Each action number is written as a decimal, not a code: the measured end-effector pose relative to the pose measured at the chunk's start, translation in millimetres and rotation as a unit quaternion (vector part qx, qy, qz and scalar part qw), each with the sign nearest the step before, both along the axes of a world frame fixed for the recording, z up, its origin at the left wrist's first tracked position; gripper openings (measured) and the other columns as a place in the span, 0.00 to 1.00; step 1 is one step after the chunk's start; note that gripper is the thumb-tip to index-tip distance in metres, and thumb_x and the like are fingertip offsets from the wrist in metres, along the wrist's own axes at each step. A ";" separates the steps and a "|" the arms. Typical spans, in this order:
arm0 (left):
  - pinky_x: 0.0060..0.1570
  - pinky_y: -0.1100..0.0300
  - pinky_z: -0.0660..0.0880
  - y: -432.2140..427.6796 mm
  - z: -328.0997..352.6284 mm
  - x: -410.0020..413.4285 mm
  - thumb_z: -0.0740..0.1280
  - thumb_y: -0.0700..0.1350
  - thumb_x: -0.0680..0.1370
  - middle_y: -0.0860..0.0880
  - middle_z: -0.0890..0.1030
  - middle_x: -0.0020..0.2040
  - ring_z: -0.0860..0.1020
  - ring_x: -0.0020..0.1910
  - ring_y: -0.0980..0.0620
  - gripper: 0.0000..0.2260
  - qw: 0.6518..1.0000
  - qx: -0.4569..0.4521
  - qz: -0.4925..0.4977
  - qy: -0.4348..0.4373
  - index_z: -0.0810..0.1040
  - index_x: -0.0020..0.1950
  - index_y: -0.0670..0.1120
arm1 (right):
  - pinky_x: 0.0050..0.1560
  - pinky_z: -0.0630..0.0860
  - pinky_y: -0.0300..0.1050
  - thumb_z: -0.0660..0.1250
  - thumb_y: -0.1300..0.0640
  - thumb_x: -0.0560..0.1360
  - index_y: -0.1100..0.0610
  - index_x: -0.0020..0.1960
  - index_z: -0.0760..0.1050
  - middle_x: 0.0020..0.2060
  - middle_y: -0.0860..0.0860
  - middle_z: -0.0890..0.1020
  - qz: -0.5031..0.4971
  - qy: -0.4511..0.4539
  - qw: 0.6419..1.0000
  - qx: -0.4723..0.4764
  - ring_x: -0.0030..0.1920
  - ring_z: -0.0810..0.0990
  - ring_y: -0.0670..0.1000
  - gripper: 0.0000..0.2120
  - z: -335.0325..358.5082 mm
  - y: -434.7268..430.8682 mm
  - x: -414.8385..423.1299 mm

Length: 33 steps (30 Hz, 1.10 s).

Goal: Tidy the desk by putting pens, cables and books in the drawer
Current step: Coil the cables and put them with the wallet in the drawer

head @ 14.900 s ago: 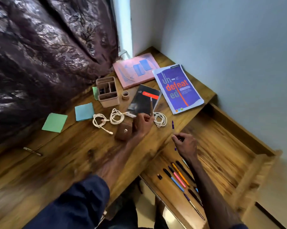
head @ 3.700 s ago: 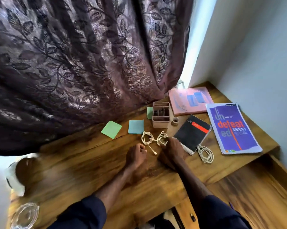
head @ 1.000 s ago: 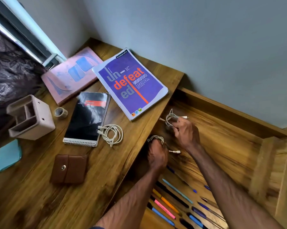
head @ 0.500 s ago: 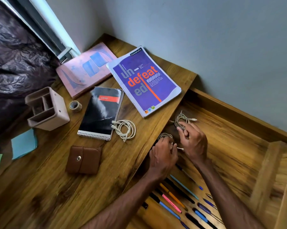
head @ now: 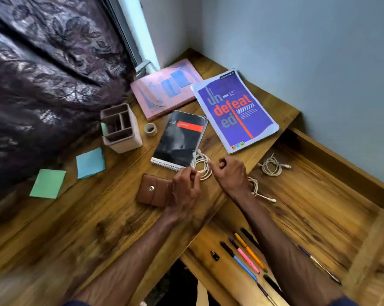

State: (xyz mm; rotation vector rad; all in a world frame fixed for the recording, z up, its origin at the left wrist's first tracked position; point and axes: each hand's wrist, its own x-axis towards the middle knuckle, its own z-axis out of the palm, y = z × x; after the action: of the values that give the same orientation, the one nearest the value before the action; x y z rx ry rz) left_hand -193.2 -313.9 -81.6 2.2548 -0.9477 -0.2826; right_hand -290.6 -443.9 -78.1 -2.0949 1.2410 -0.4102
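Two hands working coiled cable [head: 200, 163] at desk [head: 98, 217] front edge, beside black notebook [head: 180, 138]. L hand [head: 183, 191] fingers curling, pinching coil's near side. R hand [head: 229, 173] index tip touching coil, other fingers half-curled, grip unclear. Tip: be gripping across all loops, keeping coil intact while carrying to drawer [head: 319, 206], near other cables [head: 271, 166].

1. One view only: a head-worn wide-angle camera, set above the brown wooden desk top [head: 76, 228], facing forward and steeply down.
2. Frame is tilted. The desk's front edge runs from 6 toward 2 o'clock, with the grey-blue wall [head: 297, 51] at 12 to 2.
3. Close range. Both forearms enter from 6 o'clock, and the left hand [head: 183, 188] and right hand [head: 230, 173] sit at frame centre by the coiled white cable [head: 201, 167].
4. The open wooden drawer [head: 319, 206] fills 3 to 5 o'clock. The dark patterned curtain [head: 43, 74] fills 9 to 11.
5. The corner at 7 to 8 o'clock is blurred.
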 end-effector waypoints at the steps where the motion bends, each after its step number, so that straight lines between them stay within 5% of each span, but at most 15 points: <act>1: 0.39 0.51 0.77 2.3 0.4 2.7 0.68 0.51 0.79 0.51 0.81 0.43 0.79 0.41 0.49 0.06 1.000 -0.007 0.006 0.002 0.78 0.45 0.50 | 0.36 0.72 0.45 0.68 0.35 0.73 0.57 0.38 0.77 0.35 0.54 0.81 -0.008 0.016 1.000 0.005 0.37 0.79 0.55 0.24 1.4 -0.7 7.7; 5: 0.38 0.54 0.75 2.6 3.7 8.7 0.70 0.47 0.78 0.49 0.81 0.42 0.78 0.40 0.49 0.04 0.999 -0.016 0.041 0.007 0.78 0.45 0.48 | 0.33 0.74 0.45 0.67 0.29 0.70 0.56 0.33 0.77 0.31 0.54 0.81 -0.016 0.062 0.998 0.008 0.33 0.80 0.55 0.29 8.4 1.6 31.2; 9: 0.41 0.52 0.76 1.4 -3.7 10.1 0.68 0.47 0.79 0.46 0.81 0.45 0.79 0.43 0.46 0.04 0.998 0.003 0.050 0.022 0.80 0.48 0.47 | 0.41 0.78 0.47 0.74 0.45 0.70 0.59 0.45 0.83 0.43 0.58 0.85 -0.012 0.101 0.994 0.030 0.45 0.84 0.59 0.16 12.9 2.8 39.8; 13: 0.41 0.51 0.76 0.4 -8.3 4.9 0.64 0.47 0.79 0.44 0.83 0.43 0.79 0.41 0.44 0.10 0.999 -0.015 0.028 0.022 0.82 0.46 0.44 | 0.44 0.80 0.46 0.73 0.51 0.67 0.58 0.47 0.82 0.45 0.56 0.85 -0.022 0.108 0.992 0.069 0.47 0.84 0.58 0.12 12.2 2.3 32.7; 22: 0.37 0.57 0.70 -13.5 4.0 -17.3 0.64 0.43 0.83 0.47 0.83 0.41 0.77 0.38 0.51 0.09 0.997 -0.063 0.016 0.033 0.83 0.47 0.44 | 0.42 0.82 0.43 0.79 0.50 0.63 0.50 0.37 0.83 0.36 0.48 0.86 -0.058 0.055 0.988 0.132 0.39 0.85 0.48 0.07 31.0 -10.0 -25.5; 25: 0.39 0.54 0.76 -24.1 7.8 -28.5 0.62 0.44 0.84 0.48 0.83 0.43 0.79 0.40 0.51 0.10 0.996 -0.081 -0.020 0.042 0.82 0.50 0.45 | 0.41 0.83 0.44 0.80 0.54 0.64 0.50 0.37 0.83 0.34 0.46 0.86 -0.086 0.022 0.979 0.182 0.37 0.85 0.45 0.06 46.0 -28.1 -59.7; 30: 0.42 0.52 0.78 -55.7 3.5 -65.1 0.61 0.47 0.84 0.50 0.82 0.47 0.79 0.43 0.53 0.09 0.991 -0.067 -0.105 0.045 0.81 0.54 0.47 | 0.33 0.78 0.39 0.81 0.57 0.66 0.54 0.45 0.85 0.37 0.47 0.87 -0.250 -0.106 0.929 0.250 0.36 0.85 0.44 0.09 56.4 -63.5 -133.1; 33: 0.40 0.54 0.79 -77.3 -3.3 -89.0 0.61 0.48 0.84 0.50 0.81 0.50 0.79 0.42 0.53 0.09 0.984 -0.032 -0.171 0.036 0.79 0.56 0.47 | 0.39 0.81 0.43 0.81 0.59 0.66 0.57 0.49 0.84 0.39 0.51 0.88 -0.359 -0.167 0.872 0.288 0.39 0.86 0.48 0.13 35.6 -83.3 -174.5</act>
State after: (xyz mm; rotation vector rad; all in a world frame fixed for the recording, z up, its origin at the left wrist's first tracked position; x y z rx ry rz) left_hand -282.2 -391.2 -84.9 2.0021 -1.2858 -0.4753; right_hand -465.1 -527.2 -42.4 -0.9668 1.6415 -0.6002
